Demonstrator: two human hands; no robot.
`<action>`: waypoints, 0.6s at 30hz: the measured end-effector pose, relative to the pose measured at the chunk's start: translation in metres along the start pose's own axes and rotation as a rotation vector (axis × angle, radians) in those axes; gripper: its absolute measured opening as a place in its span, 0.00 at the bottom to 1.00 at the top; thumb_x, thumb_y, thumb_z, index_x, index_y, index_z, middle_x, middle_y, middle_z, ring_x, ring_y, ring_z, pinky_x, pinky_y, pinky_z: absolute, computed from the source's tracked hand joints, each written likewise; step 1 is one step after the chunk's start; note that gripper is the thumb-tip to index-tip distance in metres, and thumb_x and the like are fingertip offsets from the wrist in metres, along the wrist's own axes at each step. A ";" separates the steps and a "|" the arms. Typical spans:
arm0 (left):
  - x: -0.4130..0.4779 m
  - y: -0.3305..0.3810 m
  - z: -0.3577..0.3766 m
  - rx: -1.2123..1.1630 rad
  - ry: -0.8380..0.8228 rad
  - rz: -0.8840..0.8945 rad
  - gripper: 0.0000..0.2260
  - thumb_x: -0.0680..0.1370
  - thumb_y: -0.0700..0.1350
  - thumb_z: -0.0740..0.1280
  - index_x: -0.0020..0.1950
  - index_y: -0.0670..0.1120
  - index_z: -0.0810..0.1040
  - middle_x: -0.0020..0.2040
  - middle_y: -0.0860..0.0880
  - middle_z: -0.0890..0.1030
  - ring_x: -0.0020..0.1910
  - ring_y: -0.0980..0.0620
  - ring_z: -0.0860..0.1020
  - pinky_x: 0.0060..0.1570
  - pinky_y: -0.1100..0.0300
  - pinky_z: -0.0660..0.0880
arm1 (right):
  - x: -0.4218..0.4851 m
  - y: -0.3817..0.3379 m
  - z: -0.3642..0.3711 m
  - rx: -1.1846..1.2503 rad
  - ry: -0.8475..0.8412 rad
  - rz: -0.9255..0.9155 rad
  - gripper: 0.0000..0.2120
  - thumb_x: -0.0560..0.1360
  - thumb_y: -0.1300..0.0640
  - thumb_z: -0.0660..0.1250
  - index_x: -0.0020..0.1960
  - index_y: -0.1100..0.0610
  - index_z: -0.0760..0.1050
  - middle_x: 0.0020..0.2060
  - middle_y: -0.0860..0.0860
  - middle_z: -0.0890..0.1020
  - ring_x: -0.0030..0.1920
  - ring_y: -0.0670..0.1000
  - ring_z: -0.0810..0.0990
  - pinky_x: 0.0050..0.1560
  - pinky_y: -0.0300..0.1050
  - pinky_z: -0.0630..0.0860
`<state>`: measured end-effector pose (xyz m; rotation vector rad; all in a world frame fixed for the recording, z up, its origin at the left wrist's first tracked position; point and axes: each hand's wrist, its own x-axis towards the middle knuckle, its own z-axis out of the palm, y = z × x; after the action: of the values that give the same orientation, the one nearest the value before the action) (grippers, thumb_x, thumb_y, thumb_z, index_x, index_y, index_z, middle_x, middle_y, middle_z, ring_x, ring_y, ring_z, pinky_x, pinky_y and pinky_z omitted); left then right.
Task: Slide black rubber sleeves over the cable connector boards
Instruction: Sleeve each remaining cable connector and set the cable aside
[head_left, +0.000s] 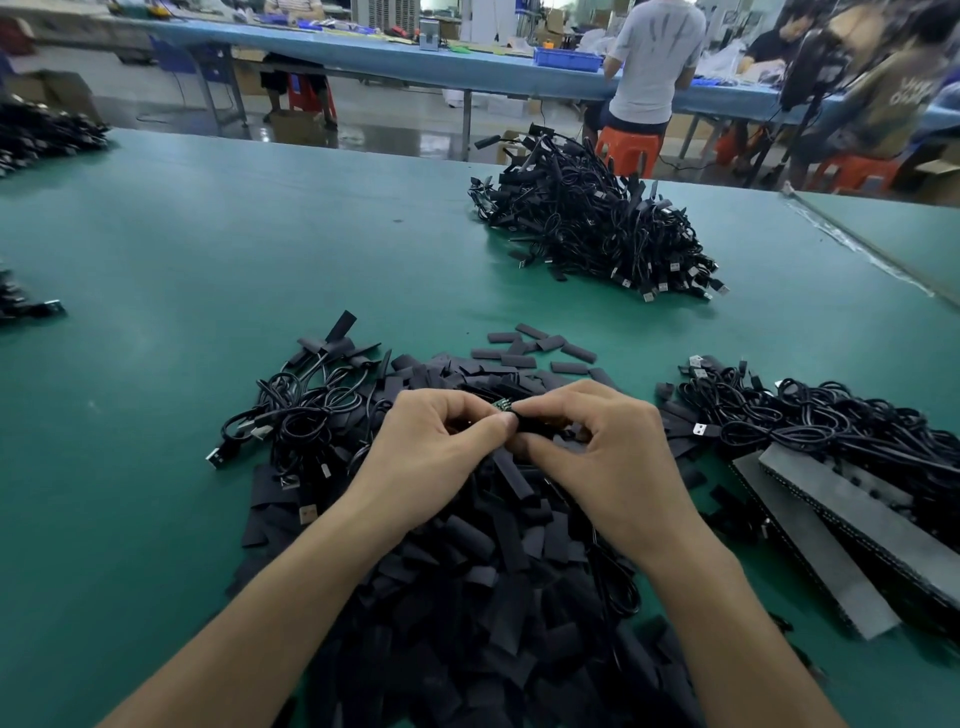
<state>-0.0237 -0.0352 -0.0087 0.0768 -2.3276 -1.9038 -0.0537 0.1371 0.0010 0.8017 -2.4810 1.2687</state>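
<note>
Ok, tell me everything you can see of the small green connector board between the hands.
The small green connector board is mostly hidden; only a short green edge with tiny components shows. It lies roughly level above the heap of flat black rubber sleeves, pinched by fingertips of the left hand. Its right end meets a black sleeve gripped by the right hand.

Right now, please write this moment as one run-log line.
step: sleeving | left hand: pinches connector board | right hand: holds black sleeve | below: loose sleeve pile
</note>
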 end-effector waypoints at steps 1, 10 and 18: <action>-0.001 0.000 0.000 0.004 -0.007 0.006 0.07 0.77 0.45 0.72 0.39 0.47 0.86 0.35 0.43 0.84 0.34 0.52 0.77 0.39 0.55 0.74 | 0.000 0.000 0.000 -0.002 0.002 -0.002 0.11 0.69 0.54 0.78 0.52 0.50 0.85 0.45 0.41 0.83 0.48 0.40 0.81 0.50 0.33 0.76; -0.001 0.000 0.001 0.050 -0.038 0.017 0.07 0.77 0.45 0.72 0.39 0.49 0.85 0.37 0.35 0.81 0.33 0.49 0.73 0.37 0.52 0.68 | 0.000 0.002 -0.001 -0.036 -0.044 -0.025 0.10 0.70 0.55 0.78 0.51 0.48 0.85 0.43 0.41 0.83 0.48 0.42 0.81 0.50 0.43 0.79; -0.001 -0.004 0.000 0.123 -0.003 0.013 0.07 0.76 0.46 0.73 0.38 0.49 0.85 0.31 0.43 0.80 0.29 0.53 0.71 0.33 0.56 0.68 | -0.001 0.008 -0.001 -0.040 -0.046 0.015 0.08 0.69 0.54 0.78 0.48 0.47 0.86 0.41 0.40 0.83 0.45 0.41 0.81 0.48 0.43 0.79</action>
<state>-0.0232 -0.0360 -0.0130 0.0711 -2.4395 -1.7542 -0.0576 0.1419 -0.0045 0.8134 -2.5443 1.2151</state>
